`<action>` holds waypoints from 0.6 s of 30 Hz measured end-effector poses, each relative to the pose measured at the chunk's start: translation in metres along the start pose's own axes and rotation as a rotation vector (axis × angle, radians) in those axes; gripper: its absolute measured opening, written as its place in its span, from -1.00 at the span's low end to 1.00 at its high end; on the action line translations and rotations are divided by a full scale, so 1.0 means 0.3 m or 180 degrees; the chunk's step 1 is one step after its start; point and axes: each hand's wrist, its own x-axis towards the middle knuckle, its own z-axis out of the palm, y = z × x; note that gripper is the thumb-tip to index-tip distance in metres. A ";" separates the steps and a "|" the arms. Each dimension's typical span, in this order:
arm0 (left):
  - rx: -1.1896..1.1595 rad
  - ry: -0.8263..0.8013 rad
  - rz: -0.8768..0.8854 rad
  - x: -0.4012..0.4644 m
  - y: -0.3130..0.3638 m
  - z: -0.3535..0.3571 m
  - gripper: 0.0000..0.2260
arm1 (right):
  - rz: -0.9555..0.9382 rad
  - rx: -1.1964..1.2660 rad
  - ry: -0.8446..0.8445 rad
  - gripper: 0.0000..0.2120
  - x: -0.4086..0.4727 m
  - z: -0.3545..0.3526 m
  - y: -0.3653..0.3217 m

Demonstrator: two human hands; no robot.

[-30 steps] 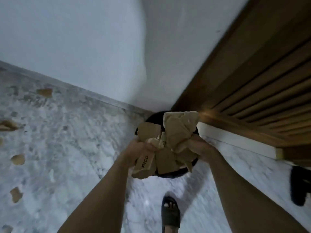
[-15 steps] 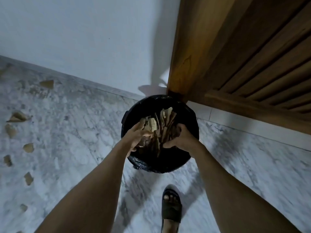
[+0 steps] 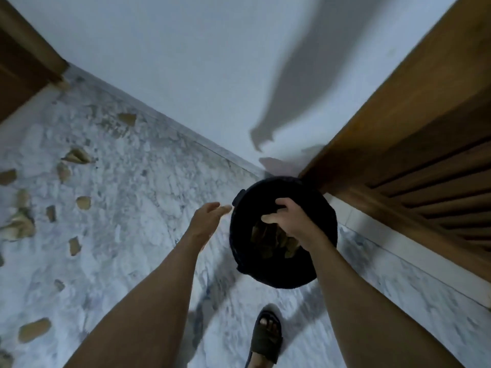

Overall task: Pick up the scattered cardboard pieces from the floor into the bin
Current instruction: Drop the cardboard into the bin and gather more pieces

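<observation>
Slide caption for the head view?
Right hand above black bin, left hand open beside it; cardboard pieces scattered on floor.
</observation>
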 end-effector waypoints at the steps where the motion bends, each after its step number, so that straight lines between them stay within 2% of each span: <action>1: -0.0034 0.0070 -0.0003 0.002 0.005 -0.068 -0.45 | -0.0022 -0.0071 -0.0062 -0.32 0.008 0.058 -0.056; 6: -0.0215 0.0504 -0.0120 0.074 -0.007 -0.529 -0.42 | -0.0190 -0.0337 -0.0293 -0.26 0.112 0.475 -0.370; 13: -0.0753 0.1157 -0.0490 0.181 -0.020 -1.250 -0.39 | -0.0429 -0.0994 -0.0725 -0.31 0.293 1.152 -0.784; 18: -0.1088 0.1292 -0.0468 0.306 0.010 -1.548 -0.40 | -0.0527 -0.1332 -0.0793 -0.36 0.470 1.447 -1.008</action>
